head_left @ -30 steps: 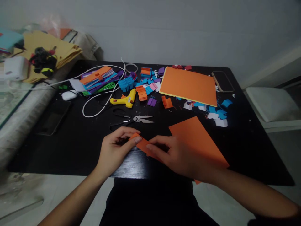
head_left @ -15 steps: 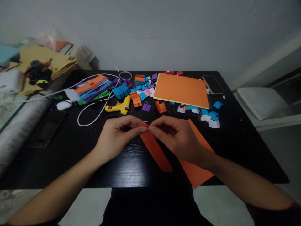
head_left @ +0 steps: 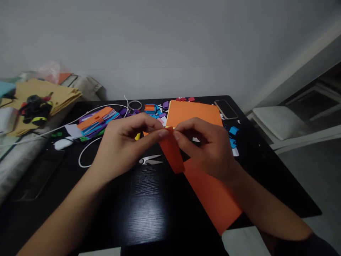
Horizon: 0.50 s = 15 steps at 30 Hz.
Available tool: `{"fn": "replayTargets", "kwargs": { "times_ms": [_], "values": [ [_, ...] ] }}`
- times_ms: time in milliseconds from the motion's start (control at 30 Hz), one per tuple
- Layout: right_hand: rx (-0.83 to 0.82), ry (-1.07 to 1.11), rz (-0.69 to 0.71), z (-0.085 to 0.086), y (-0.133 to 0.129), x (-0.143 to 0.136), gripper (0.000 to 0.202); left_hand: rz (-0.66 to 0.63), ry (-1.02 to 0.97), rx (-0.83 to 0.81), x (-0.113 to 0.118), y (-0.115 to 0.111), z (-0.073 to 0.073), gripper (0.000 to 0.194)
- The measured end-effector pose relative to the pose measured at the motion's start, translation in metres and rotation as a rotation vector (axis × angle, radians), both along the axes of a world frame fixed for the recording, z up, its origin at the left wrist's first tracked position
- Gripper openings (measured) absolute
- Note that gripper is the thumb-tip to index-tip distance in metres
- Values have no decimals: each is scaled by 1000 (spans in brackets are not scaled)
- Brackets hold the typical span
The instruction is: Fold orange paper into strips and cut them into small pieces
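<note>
An orange strip (head_left: 172, 153) is hanging between the two hands above the table (head_left: 144, 213), its top edge up at the fingertips and its lower end slanting toward the sheet's near-left area; whether that end is touching anything, I cannot tell. The left hand (head_left: 119, 146) is clamping the top of the strip between thumb and forefinger. The right hand (head_left: 209, 147) is closing thumb and forefinger on the top right corner, though how much paper is lying between them is hidden. The step in hand seems to be working this top edge with both fingertips; the next move probably calls for a firm left pinch and small, careful right fingertips, since thin paper could be slipping or creasing crookedly.

Under the right forearm, an orange sheet (head_left: 213, 199) is lying at a slant. Scissors (head_left: 146, 160) are lying just beyond the left wrist, blades pointing right, handles hidden. Farther back, a pad (head_left: 194, 111) is resting behind the hands, with a phone (head_left: 226, 109) at its right, blue pieces (head_left: 233, 131) nearer, and a bundle (head_left: 97, 121) of coloured strips sitting leftward beside a white cable (head_left: 79, 156).
</note>
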State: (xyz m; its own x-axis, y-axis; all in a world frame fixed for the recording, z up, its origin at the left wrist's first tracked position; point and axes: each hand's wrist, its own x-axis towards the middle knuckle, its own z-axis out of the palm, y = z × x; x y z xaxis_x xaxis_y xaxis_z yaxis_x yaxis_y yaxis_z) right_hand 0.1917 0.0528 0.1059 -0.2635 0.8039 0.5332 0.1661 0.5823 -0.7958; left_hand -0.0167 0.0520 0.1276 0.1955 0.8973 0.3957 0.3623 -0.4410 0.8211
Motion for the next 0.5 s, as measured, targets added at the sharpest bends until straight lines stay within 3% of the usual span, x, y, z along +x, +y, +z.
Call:
{"fn": "replayTargets", "kwargs": {
  "times_ms": [167,367,500],
  "values": [
    [-104,84,87,2,0,1,5,-48,1,4,-1,-3,-4,6],
    [-382,309,108,2,5,1,8,-194,-290,-229,-2,1,-11,30],
    [-463,366,158,1,5,2,19,-143,-264,-255,2,4,-15,27]
  ]
}}
